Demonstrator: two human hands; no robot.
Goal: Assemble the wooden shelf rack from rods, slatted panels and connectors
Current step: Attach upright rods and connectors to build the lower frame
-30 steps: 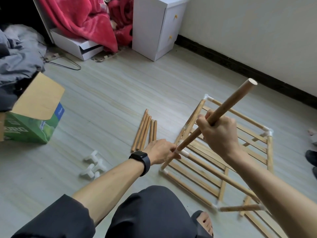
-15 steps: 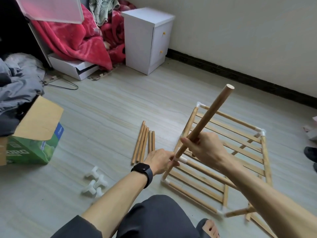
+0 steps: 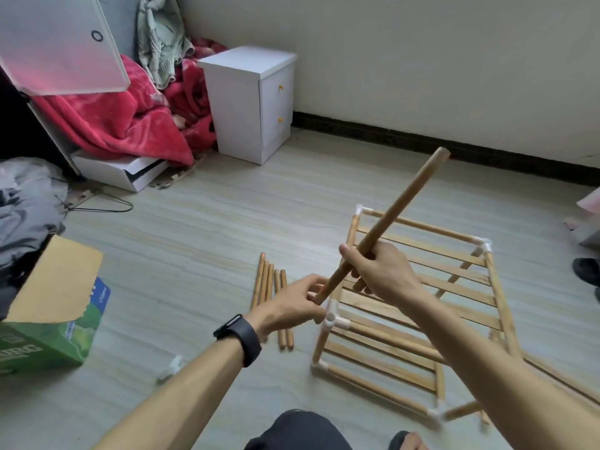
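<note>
A partly built wooden rack [image 3: 422, 287] with slatted panels and white corner connectors stands on the floor at the right. My right hand [image 3: 380, 271] grips a long wooden rod [image 3: 409, 196] near its middle, tilted up to the right. The rod's lower end hangs just above and left of a white connector [image 3: 334, 319] at the rack's near-left corner, whose socket shows open. My left hand [image 3: 292, 306], with a black watch on its wrist, pinches that lower end with its fingertips.
Several loose rods [image 3: 272, 297] lie on the floor left of the rack. A white connector [image 3: 172, 368] lies by my left forearm. A green cardboard box [image 3: 48, 319] sits at the left; a white cabinet [image 3: 256, 102] and red blanket [image 3: 113, 125] stand behind. A shoe [image 3: 587, 271] is at the right edge.
The rod has tipped steeper and its lower end has come away from the corner connector, which now shows bare. My view has lifted toward the wall.
</note>
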